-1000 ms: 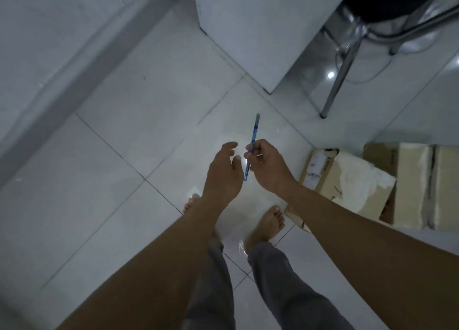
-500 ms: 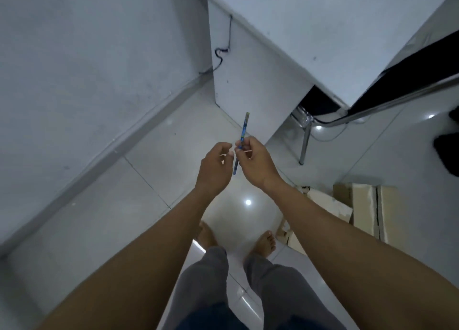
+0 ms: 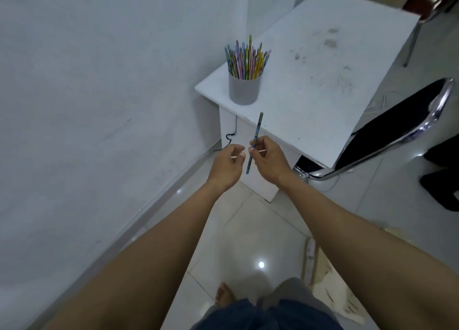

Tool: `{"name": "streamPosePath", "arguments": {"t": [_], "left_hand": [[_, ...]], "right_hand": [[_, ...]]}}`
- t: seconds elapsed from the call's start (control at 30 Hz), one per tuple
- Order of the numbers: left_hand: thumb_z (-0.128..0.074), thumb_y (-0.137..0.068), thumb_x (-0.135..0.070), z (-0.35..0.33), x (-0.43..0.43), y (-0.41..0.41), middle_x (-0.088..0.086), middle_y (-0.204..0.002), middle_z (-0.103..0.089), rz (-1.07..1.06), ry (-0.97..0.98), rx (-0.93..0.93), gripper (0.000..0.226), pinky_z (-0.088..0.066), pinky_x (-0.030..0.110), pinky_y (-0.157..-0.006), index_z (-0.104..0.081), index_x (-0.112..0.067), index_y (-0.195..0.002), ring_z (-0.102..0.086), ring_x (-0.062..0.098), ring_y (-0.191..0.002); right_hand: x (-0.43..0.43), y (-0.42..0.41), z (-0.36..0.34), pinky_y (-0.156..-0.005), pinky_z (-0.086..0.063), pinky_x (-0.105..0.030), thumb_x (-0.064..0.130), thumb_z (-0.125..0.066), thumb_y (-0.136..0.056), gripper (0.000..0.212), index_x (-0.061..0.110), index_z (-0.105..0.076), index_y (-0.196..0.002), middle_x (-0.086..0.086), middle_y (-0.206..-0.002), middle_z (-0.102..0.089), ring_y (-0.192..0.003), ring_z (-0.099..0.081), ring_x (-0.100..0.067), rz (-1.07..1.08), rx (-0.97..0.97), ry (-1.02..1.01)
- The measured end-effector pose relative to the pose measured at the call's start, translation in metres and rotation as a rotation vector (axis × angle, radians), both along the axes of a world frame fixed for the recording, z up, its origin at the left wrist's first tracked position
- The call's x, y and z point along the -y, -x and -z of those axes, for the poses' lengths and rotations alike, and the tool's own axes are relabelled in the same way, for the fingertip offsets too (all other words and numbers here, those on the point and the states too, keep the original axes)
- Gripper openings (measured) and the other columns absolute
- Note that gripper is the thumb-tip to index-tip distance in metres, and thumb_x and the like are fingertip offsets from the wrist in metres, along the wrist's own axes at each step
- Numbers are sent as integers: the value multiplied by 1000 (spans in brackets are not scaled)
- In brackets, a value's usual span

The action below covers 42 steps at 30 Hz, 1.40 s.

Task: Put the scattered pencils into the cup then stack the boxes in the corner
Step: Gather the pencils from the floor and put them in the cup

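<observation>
Off the near edge of the desk (image 3: 323, 81), my right hand (image 3: 269, 163) pinches the blue pencil (image 3: 256, 138) just below mid-shaft, left hand (image 3: 227, 166) slack and empty; it reads light and stiff, so a mid-shaft grip suits the crowded cup (image 3: 244, 89) at the near-left corner.

Cardboard box (image 3: 320, 262), mostly hidden
</observation>
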<state>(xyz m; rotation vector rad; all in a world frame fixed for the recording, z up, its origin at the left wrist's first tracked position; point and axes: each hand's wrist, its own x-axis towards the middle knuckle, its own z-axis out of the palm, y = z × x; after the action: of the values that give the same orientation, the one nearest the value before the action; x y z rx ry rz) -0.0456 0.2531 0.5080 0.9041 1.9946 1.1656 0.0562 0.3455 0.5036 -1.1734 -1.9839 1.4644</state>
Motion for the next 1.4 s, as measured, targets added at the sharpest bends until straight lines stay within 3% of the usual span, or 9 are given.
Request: {"name": "streamPosePath", "arguments": {"t": [0.17, 0.4, 0.53, 0.77, 1.03, 1.23, 1.4], "left_hand": [[-48, -97, -27, -27, -26, 23, -1, -117, -62, 55, -24, -43, 25, -42, 24, -83, -60, -16, -117, -59, 12, -99], [-49, -98, -25, -54, -84, 58, 3, -124, -61, 49, -62, -51, 27, -44, 25, -85, -58, -15, -121, -57, 14, -105], [-49, -97, -26, -64, -120, 83, 1, -126, -59, 37, -67, -93, 29, -45, 21, -77, -58, -15, -123, -55, 11, -103], [-50, -96, -24, -91, -191, 131, 1, -114, -63, -58, -83, -117, 22, -43, 27, -85, -62, -14, -112, -58, 14, -98], [-50, -96, -26, -80, -243, 154, -3, -104, -61, -162, -35, -76, 20, -41, 26, -84, -61, -17, -111, -55, 14, -96], [-50, -96, -24, -64, -259, 155, -2, -105, -63, -184, 1, -45, 19, -41, 26, -83, -62, -16, -109, -57, 16, -99], [-50, -96, -26, -68, -265, 153, -3, -105, -64, -176, 12, -33, 22, -42, 25, -82, -62, -15, -111, -57, 14, -98]], "right_hand": [[-23, 19, -30, -76, -49, -27, 22, -55, -96, 14, 12, -58, -106, 2, -95, -62, -91, -65, -21, 15, -52, -35], [-98, 59, -59, -75, -50, -34, 23, -56, -95, 15, 12, -58, -105, 0, -98, -62, -88, -64, -22, 48, -31, -178], [-144, 90, -69, -67, -47, -24, 21, -55, -95, 8, 15, -56, -101, 5, -88, -59, -85, -62, -20, 57, -50, -214], [-222, 140, -88, -73, -51, -29, 18, -52, -96, 11, 13, -56, -105, 10, -85, -58, -85, -62, -17, 56, -71, -234], [-276, 172, -65, -72, -41, -27, 13, -50, -98, 13, 8, -55, -109, 3, -90, -57, -84, -56, -17, 25, 30, -223], [-289, 181, -43, -83, -49, -32, 12, -52, -97, 24, 7, -52, -119, -8, -111, -63, -98, -59, -21, -38, 125, -168], [-291, 181, -44, -94, -49, -41, 11, -54, -94, 36, 11, -46, -129, -12, -124, -52, -108, -58, -26, -23, 114, -196]]}}
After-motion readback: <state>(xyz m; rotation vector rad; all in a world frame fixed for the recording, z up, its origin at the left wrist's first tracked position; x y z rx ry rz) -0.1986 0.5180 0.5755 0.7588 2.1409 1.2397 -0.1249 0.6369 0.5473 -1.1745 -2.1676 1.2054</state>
